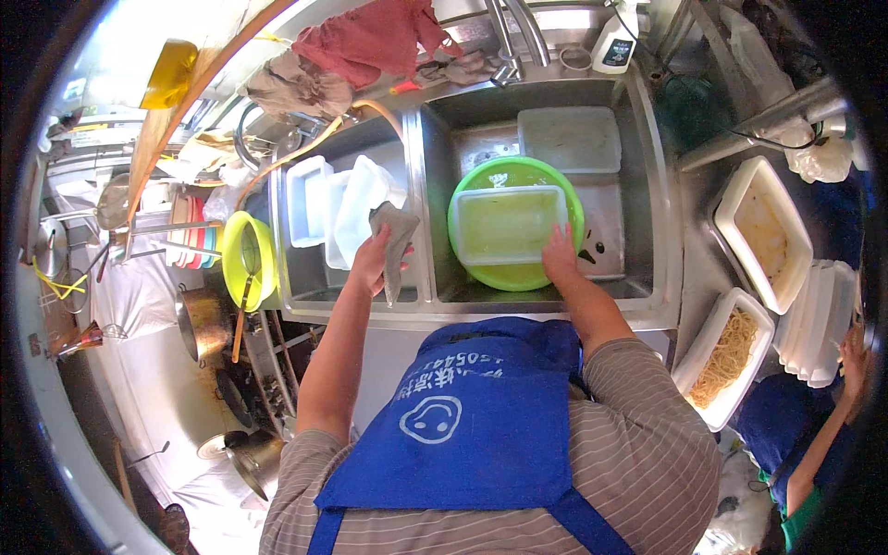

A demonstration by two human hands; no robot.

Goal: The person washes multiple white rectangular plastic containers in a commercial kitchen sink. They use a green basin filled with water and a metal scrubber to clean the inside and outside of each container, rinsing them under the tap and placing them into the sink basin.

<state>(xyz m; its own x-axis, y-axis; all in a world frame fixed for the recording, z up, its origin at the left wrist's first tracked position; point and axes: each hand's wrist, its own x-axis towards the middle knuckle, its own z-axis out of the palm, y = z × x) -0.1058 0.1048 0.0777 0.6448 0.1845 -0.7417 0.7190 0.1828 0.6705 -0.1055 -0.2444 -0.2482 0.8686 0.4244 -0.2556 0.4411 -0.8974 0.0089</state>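
Observation:
My left hand (pixel 375 262) grips a grey cloth (pixel 393 257) that hangs over the left sink basin (pixel 402 291), in front of several white plastic containers (pixel 354 208). In the right basin (pixel 458 125) stands a round lime-green tub (pixel 517 279) of water. A translucent rectangular lid or shallow container (pixel 512 225) lies across the tub, and the fingers of my right hand (pixel 560 253) are at its right edge. Behind the tub, a second translucent rectangular piece (pixel 569 139) rests on the basin floor. Dark scraps (pixel 590 251) lie right of the tub.
A metal faucet (pixel 508 69) and a spray bottle (pixel 616 41) stand behind the basins. At right are a soiled white container (pixel 763 229), a container of noodles (pixel 728 354), stacked translucent pieces (pixel 815 322) and a co-worker's arm (pixel 825 430). A lime-green basin (pixel 243 260) with a strainer is at left.

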